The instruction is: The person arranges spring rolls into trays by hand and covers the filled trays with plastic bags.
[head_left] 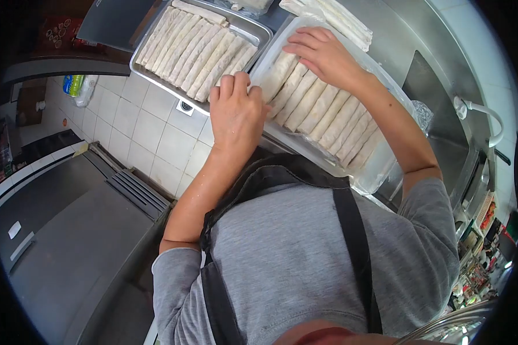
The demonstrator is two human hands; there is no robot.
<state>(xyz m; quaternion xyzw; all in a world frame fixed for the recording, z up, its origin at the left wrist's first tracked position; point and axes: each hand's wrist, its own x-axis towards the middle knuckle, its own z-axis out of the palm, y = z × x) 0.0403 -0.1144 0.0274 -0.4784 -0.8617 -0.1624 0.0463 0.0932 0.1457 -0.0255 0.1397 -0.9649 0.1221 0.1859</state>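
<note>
Long pale uncooked spring rolls lie side by side in a translucent plastic container. At the container's left end, my left hand has its fingers curled and its thumb by the near end of the leftmost spring roll. My right hand reaches over the container, its fingers bent down on that roll's far end. The fingertips of both hands are partly hidden. Left of the container, a metal tray holds more rolls in a row, with one laid crosswise at its far end.
More pale rolls in plastic wrap lie beyond the container. A steel sink with a white tap is on the right. White floor tiles and a dark grey appliance are at the left.
</note>
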